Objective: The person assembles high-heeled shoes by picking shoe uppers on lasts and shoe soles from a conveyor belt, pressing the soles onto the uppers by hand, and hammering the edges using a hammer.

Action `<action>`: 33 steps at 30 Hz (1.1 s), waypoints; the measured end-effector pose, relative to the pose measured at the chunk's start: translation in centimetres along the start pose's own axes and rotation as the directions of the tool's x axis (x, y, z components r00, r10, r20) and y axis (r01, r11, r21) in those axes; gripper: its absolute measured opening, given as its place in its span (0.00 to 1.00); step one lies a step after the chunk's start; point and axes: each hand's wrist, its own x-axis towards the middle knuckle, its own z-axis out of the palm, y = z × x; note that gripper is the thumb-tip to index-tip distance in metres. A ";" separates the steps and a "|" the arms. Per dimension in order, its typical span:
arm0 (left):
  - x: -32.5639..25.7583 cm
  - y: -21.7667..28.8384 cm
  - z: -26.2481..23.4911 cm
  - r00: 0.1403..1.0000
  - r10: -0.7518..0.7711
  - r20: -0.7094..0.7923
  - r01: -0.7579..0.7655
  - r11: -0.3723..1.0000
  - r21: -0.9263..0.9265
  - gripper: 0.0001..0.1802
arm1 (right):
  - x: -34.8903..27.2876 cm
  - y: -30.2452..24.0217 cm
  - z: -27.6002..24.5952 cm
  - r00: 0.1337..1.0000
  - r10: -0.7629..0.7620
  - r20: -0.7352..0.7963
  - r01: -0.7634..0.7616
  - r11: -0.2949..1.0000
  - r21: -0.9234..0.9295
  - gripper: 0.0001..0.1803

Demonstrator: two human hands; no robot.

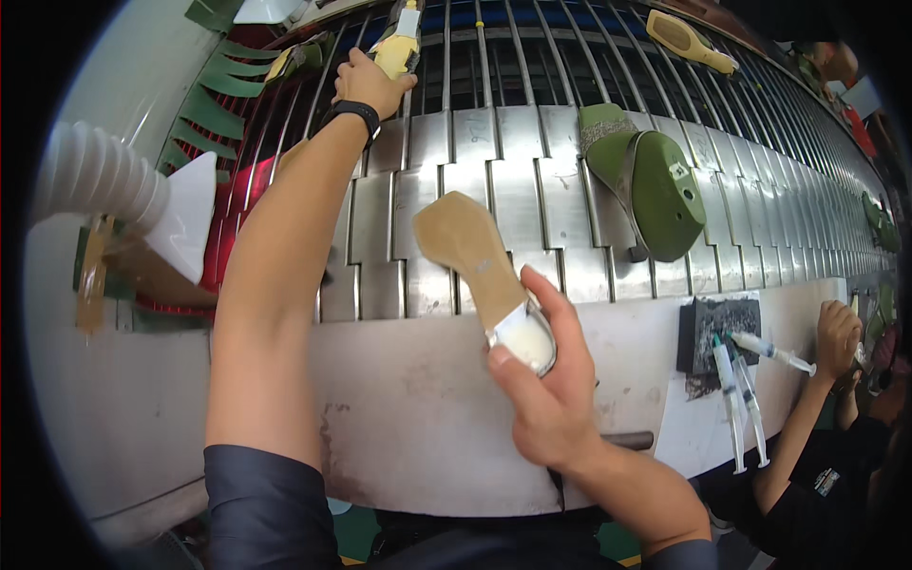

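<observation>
My left hand (372, 87), with a black band on its wrist, reaches to the far side of the conveyor. Its fingers and thumb are around a yellow shoe last (397, 55); part of their grip is hidden. Nearer to me, my right hand (559, 399) grips the heel end of a tan shoe sole (465, 242), thumb on one side and fingers on the other. The sole's toe end points up and left above the metal slats. Its heel area is whitish with a silvery rim.
A green shoe last (665, 195) with a strap rests on the slatted conveyor (465, 142); another yellow last (689, 43) lies farther back. Several syringes (730, 389) lean on a dark block (698, 332). A white duct (100, 176) stands left. At right is a co-worker's hand (838, 337).
</observation>
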 end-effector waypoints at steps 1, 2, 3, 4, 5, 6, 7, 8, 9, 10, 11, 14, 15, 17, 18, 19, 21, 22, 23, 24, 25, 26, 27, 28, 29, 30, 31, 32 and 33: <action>1.7 0.5 0.9 0.999 -0.035 -0.029 0.036 0.999 0.022 0.67 | -0.1 -0.3 0.1 1.000 0.020 0.013 -0.021 1.000 0.010 0.39; 3.1 0.8 1.6 0.996 -0.070 -0.061 0.073 0.996 0.043 0.70 | 0.0 -0.4 0.3 1.000 0.015 0.009 -0.015 1.000 0.008 0.39; 3.7 1.4 2.8 0.993 -0.083 -0.088 0.085 0.996 0.017 0.73 | 0.0 -0.4 0.1 1.000 0.001 0.013 -0.001 1.000 0.007 0.39; 3.3 2.4 3.8 0.989 -0.139 -0.044 0.141 0.989 0.041 0.70 | -0.1 -0.2 0.0 1.000 -0.011 0.009 0.011 1.000 0.002 0.39; 2.7 2.8 4.2 0.991 -0.116 -0.064 0.122 0.989 0.085 0.67 | -0.2 0.0 -0.1 0.999 0.039 0.019 -0.040 0.999 0.025 0.41; 2.5 2.4 3.9 0.992 -0.094 -0.090 0.105 0.986 0.132 0.65 | -0.1 -0.1 0.3 1.000 0.008 0.002 -0.008 1.000 0.005 0.42; 2.5 2.3 3.3 0.991 -0.113 -0.070 0.120 0.986 0.112 0.63 | 0.0 -0.3 0.5 0.999 0.035 0.006 -0.035 0.999 0.024 0.44; 2.4 2.1 2.4 0.990 -0.132 -0.055 0.136 0.986 0.094 0.62 | 0.0 -0.6 0.6 0.998 0.058 0.013 -0.058 0.997 0.044 0.46; 1.6 2.1 1.4 0.989 -0.138 -0.055 0.141 0.987 0.072 0.61 | 0.1 -0.8 0.9 0.999 0.046 0.006 -0.046 0.998 0.040 0.46; 0.2 2.7 0.0 0.990 -0.138 -0.037 0.140 0.987 0.079 0.59 | 0.3 -0.4 0.9 0.999 0.049 -0.004 -0.048 0.997 0.061 0.45; -0.6 2.0 -1.3 0.994 -0.105 0.018 0.105 0.994 0.035 0.58 | 0.5 -0.1 0.7 0.999 0.050 -0.009 -0.049 0.995 0.084 0.45; -5.5 -0.5 -7.0 0.998 -0.018 0.060 0.025 0.992 -0.122 0.57 | 1.0 0.5 0.5 0.999 0.006 -0.037 -0.008 0.998 -0.057 0.41; -8.3 -1.0 -9.3 0.998 0.016 0.056 -0.007 0.987 -0.157 0.57 | 1.0 0.1 0.7 0.996 0.069 -0.056 -0.066 0.996 0.064 0.37; -14.5 -2.9 -13.3 0.994 0.109 0.007 -0.104 0.966 -0.239 0.54 | 0.8 -0.7 0.6 0.996 0.058 -0.062 -0.056 0.998 0.038 0.31; -17.8 -4.5 -14.9 0.985 0.167 -0.042 -0.172 0.945 -0.277 0.53 | 0.8 -0.1 0.7 0.997 0.040 -0.060 -0.039 0.999 0.015 0.29; -21.4 -5.4 -16.5 0.973 0.220 -0.069 -0.230 0.926 -0.301 0.52 | 0.9 -0.2 0.5 0.997 0.007 -0.080 -0.010 0.999 -0.032 0.28; -29.5 -6.4 -20.8 0.959 0.266 -0.102 -0.284 0.920 -0.270 0.52 | 0.8 0.0 0.6 0.993 -0.050 -0.107 0.040 0.995 -0.088 0.26; -33.3 -6.3 -23.1 0.958 0.265 -0.105 -0.283 0.931 -0.229 0.53 | 0.8 0.2 0.3 0.988 -0.076 -0.131 0.057 0.988 -0.142 0.25; -36.6 -7.0 -24.7 0.951 0.289 -0.114 -0.304 0.939 -0.159 0.54 | 1.1 0.9 0.2 0.982 -0.128 -0.142 0.108 0.984 -0.139 0.25; -39.8 -8.0 -26.2 0.946 0.304 -0.117 -0.314 0.946 -0.082 0.55 | 0.9 0.4 0.6 0.974 -0.163 -0.157 0.142 0.980 -0.139 0.25; -42.4 -8.9 -27.3 0.927 0.354 -0.126 -0.355 0.935 0.015 0.56 | 0.9 0.1 0.9 0.977 -0.143 -0.158 0.125 0.985 -0.116 0.26; -44.5 -9.5 -28.3 0.925 0.375 -0.058 -0.372 0.926 0.060 0.55 | 0.8 -0.5 1.1 0.986 0.034 -0.163 -0.013 0.992 0.125 0.25; -46.1 -10.3 -29.7 0.925 0.378 0.029 -0.379 0.925 0.033 0.55 | 0.3 -1.2 1.5 0.985 0.106 -0.138 -0.074 0.974 0.214 0.23; -47.5 -10.9 -30.8 0.920 0.375 0.113 -0.377 0.926 -0.007 0.56 | -0.1 -1.3 1.3 0.979 0.177 -0.097 -0.139 0.940 0.313 0.21; -48.0 -11.4 -31.5 0.934 0.347 0.090 -0.332 0.932 -0.144 0.53 | -1.0 -1.5 0.7 0.983 0.170 -0.069 -0.136 0.929 0.344 0.20; -48.5 -12.1 -31.7 0.960 0.280 0.018 -0.268 0.934 -0.238 0.49 | -2.5 -1.5 0.8 0.986 0.161 -0.041 -0.134 0.915 0.381 0.19; -48.9 -13.1 -31.6 0.985 0.153 0.075 -0.115 0.921 -0.373 0.46 | -4.7 -1.2 1.5 0.984 0.178 -0.013 -0.161 0.916 0.367 0.19; -49.7 -14.6 -31.3 0.992 0.022 0.126 0.043 0.870 -0.492 0.43 | -7.1 -0.8 2.8 0.989 0.148 0.011 -0.139 0.900 0.412 0.19; -50.3 -15.7 -30.2 0.987 -0.038 0.156 0.132 0.744 -0.654 0.35 | -9.0 -0.5 3.6 0.993 0.114 0.022 -0.111 0.880 0.462 0.18</action>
